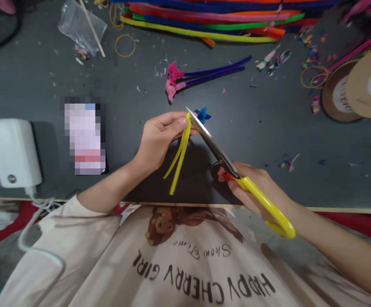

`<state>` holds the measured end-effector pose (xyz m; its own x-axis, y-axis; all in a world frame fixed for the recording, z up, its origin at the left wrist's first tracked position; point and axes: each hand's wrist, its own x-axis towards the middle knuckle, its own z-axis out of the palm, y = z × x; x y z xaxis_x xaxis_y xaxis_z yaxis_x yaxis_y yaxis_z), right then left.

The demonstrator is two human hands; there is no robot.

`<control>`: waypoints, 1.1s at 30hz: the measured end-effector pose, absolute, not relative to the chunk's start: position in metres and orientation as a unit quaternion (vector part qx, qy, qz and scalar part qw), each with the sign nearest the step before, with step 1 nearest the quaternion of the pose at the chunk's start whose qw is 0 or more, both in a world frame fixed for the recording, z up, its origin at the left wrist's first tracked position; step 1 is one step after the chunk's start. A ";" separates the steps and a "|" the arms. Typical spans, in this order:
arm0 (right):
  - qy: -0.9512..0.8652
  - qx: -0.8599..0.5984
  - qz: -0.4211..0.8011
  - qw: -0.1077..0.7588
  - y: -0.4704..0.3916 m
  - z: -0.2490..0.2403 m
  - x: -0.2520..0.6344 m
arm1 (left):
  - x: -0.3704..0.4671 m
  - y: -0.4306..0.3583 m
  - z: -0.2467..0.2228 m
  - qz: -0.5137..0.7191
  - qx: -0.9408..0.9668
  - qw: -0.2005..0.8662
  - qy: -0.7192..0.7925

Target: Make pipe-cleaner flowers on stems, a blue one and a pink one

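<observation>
The scissors (pixel 244 183), long silver blades with a glossy yellow handle and a bit of red near the pivot, slant from near right to far left, their tip beside the upper end of the yellow strip (pixel 183 147); whether the blades are parted cannot be told. The strip, slim and fuzzy, hangs over the near middle of the table in two tails of unequal length. A small blue flower (pixel 203 115) with pointed petals shows just past the left fingertips; whether it is held is unclear. The two hands are apart: the right hand (pixel 262 181) is wrapped round the handle, forearm coming in from the near right, while the left hand (pixel 156 136), from the near left, pinches the strip between thumb and fingers. The dark grey table (pixel 288 140) fills most of the scene, a printed pale shirt (pixel 185 260) at its near edge. Along the far side lies a bundle (pixel 211 21) of coloured stems; at far right, two spools (pixel 356 79) overlap. On the left sit a white power bank (pixel 13 149), cable attached, and a phone (pixel 85 136). Beyond the hands lie two pink flowers (pixel 174 76) on purple stems. A clear bag (pixel 76 25) lies far left, near a rubber band (pixel 125 56), and tiny scraps (pixel 313 55) dot the far right.
</observation>
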<state>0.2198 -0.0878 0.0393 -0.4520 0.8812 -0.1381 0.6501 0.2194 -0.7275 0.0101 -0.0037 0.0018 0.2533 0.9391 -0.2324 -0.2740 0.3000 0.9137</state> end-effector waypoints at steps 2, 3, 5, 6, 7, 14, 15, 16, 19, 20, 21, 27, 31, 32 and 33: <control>-0.750 -0.506 0.391 0.170 -0.086 0.042 0.218 | 0.009 -0.002 0.000 0.436 0.391 0.685 0.434; -0.738 -0.509 0.406 0.176 -0.085 0.043 0.219 | 0.009 -0.001 0.000 0.437 0.390 0.682 0.438; -0.710 -0.529 0.431 0.176 -0.082 0.046 0.224 | 0.008 0.000 -0.002 0.439 0.396 0.671 0.447; -0.697 -0.546 0.430 0.175 -0.081 0.047 0.229 | 0.008 0.001 -0.002 0.442 0.404 0.662 0.451; -0.689 -0.568 0.416 0.176 -0.079 0.047 0.236 | 0.007 0.002 -0.002 0.443 0.415 0.651 0.455; -0.756 -0.644 0.109 0.045 -0.053 0.030 0.300 | 0.000 0.007 -0.005 0.436 0.487 0.579 0.488; -0.766 -0.638 0.073 0.022 -0.048 0.026 0.309 | 0.000 0.008 -0.006 0.437 0.491 0.576 0.486; -0.766 -0.640 0.056 -0.012 -0.042 0.021 0.319 | 0.000 0.008 -0.006 0.438 0.492 0.576 0.484; -0.740 -0.669 0.063 -0.027 -0.025 0.016 0.348 | -0.001 0.009 -0.007 0.437 0.484 0.582 0.485; -0.742 -0.663 0.098 -0.025 -0.020 0.017 0.356 | 0.000 0.009 -0.006 0.436 0.482 0.585 0.486; -0.743 -0.658 0.120 -0.017 -0.017 0.021 0.360 | 0.000 0.009 -0.006 0.434 0.479 0.588 0.485; -0.756 -0.626 0.132 0.136 -0.023 0.052 0.290 | 0.002 0.007 -0.003 0.401 0.472 0.642 0.452; -0.794 -0.532 0.251 0.157 -0.034 0.038 0.211 | 0.005 0.002 0.000 0.362 0.482 0.683 0.413; -0.798 -0.525 0.262 0.140 -0.034 0.032 0.200 | 0.005 0.001 0.000 0.359 0.486 0.686 0.405; -0.797 -0.525 0.270 0.126 -0.033 0.027 0.192 | 0.005 0.001 0.001 0.359 0.491 0.686 0.399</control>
<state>0.1922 -0.0327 0.0268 -0.4175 0.9049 -0.0829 0.7686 0.3030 -0.5634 0.0049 0.0010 0.0007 0.4236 0.8847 -0.1948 -0.1001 0.2594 0.9606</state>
